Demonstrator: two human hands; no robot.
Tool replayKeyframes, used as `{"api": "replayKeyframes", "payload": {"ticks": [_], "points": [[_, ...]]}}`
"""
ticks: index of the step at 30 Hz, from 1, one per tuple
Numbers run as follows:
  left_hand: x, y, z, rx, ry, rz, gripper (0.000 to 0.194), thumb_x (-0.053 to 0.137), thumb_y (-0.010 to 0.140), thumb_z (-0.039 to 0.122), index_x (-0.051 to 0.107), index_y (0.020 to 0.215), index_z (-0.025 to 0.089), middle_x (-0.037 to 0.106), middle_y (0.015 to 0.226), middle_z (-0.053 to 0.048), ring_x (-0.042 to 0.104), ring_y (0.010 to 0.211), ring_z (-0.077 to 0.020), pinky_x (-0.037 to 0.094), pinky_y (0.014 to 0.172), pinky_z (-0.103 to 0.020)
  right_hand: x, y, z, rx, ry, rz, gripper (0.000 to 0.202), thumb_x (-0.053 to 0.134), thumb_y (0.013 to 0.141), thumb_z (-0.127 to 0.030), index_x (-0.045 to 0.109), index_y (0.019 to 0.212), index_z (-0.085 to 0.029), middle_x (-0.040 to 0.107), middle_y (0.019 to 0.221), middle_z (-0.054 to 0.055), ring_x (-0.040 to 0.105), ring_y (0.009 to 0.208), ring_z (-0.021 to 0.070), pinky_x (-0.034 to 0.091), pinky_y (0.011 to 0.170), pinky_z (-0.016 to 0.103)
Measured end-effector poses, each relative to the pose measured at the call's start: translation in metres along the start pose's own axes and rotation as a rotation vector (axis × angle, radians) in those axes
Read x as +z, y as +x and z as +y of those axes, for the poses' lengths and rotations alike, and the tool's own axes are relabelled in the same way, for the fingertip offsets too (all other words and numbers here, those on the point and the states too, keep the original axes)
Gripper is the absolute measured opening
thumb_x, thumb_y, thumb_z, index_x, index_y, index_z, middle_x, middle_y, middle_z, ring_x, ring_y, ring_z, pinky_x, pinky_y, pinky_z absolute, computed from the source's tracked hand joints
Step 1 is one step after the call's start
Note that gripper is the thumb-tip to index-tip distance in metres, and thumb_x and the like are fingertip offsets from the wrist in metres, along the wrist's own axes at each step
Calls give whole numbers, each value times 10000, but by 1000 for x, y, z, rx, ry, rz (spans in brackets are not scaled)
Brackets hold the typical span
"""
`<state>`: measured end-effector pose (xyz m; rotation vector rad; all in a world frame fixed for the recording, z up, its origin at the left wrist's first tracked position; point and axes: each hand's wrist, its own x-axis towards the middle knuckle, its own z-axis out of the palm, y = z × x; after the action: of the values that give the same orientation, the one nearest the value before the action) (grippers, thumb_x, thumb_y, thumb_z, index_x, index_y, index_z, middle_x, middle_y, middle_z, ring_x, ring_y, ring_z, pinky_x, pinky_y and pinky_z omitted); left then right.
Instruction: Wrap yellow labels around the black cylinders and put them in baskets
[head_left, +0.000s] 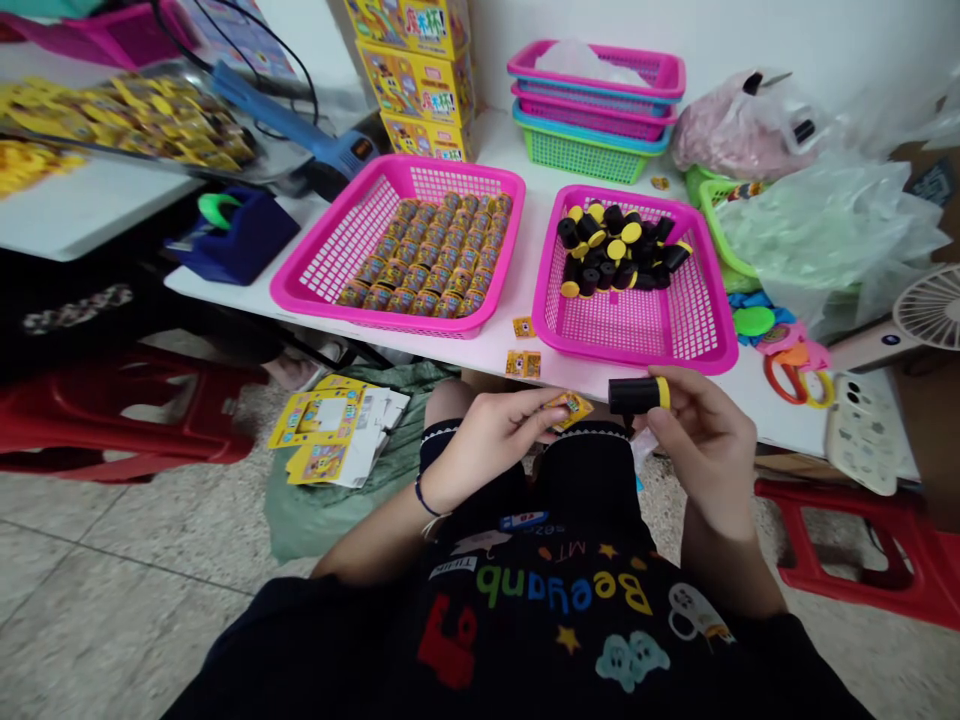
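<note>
Between its thumb and fingers my left hand [504, 432] pinches a small yellow printed sticker [570, 408]. My right hand [703, 436] grips a black cylinder with a yellow cap [637, 395] by its capped end, lying level over my lap. A small gap separates the sticker from the cylinder. Beyond my right hand, a pink basket [600, 335] holds a loose heap of black cylinders with yellow caps [621, 248]. To its left, another pink basket [322, 240] contains rows of cylinders wrapped in printed labels [435, 255]. Two loose stickers [523, 364] [523, 327] lie near the table edge.
Yellow boxes [420, 85] and nested baskets [592, 150] stand at the back. A blue tape dispenser [232, 235] sits left; scissors [795, 380], a phone [862, 430] and a fan [926, 310] lie right. Flattened yellow cartons [330, 440] rest below, and red stools [855, 545] flank me.
</note>
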<state>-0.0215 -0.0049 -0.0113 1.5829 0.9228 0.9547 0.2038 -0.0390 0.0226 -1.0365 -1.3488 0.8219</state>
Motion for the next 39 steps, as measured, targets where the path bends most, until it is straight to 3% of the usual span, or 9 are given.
{"api": "replayKeyframes", "payload": {"ticks": [5,10,16,21,25,28,31,35,39], "points": [[-4,-1,-3,76,157,-41,656,575,1005,252,382,1630,202,815,862,15,785,712,-141,646,734,-218,7,12,-6,0,29,-48,277,776,894,-257,746,1166,-294,781,934,7,719,665,121,648,603,259],[-6,-1,0,138,350,-58,487,514,1003,167,569,1486,186,809,870,14,778,789,-138,617,801,-207,15,19,-12,43,56,-101,226,763,909,-265,753,1134,-285,786,871,-8,740,682,125,678,660,270],[-7,-3,1,295,373,-23,417,492,1043,149,622,1438,182,797,846,27,757,732,-93,593,774,-152,16,24,-8,26,75,-186,254,756,889,-217,757,1136,-274,791,942,5,756,734,123,674,680,246],[-9,-4,-1,511,393,63,510,494,1059,135,529,1552,260,821,1135,-20,782,850,-99,612,879,-180,10,23,-1,-25,68,-254,353,747,861,-137,763,1173,-302,768,1029,6,767,898,126,668,780,228],[-10,-4,0,567,443,60,638,486,1049,95,367,1647,285,827,1096,-13,781,876,-112,625,884,-205,5,21,-2,-70,19,-284,438,750,834,-97,758,1210,-321,752,1079,4,767,936,126,666,852,239],[-11,-4,1,582,421,38,650,484,1050,98,342,1656,287,820,1117,-25,779,844,-110,636,854,-213,5,22,-3,-83,-11,-303,434,749,832,-97,758,1211,-308,755,1066,9,769,922,132,672,844,250],[-12,-5,5,547,369,-5,545,565,1048,187,492,1582,274,818,1116,-39,786,888,-131,635,845,-219,6,24,-3,-86,-56,-304,406,745,836,-110,763,1201,-287,759,1052,16,766,912,136,678,831,261],[-8,-6,10,380,205,8,424,708,978,281,689,1396,211,822,1140,-79,798,957,-176,641,854,-242,8,26,-5,-95,-87,-348,392,759,835,-135,769,1198,-283,773,1095,27,770,925,144,683,828,278],[-2,-7,11,239,-119,-12,511,776,913,266,655,1405,196,800,1226,-104,787,1094,-214,638,995,-323,8,26,-8,-90,-99,-446,413,793,823,-158,782,1209,-304,783,1145,32,784,948,160,688,833,294]]}}
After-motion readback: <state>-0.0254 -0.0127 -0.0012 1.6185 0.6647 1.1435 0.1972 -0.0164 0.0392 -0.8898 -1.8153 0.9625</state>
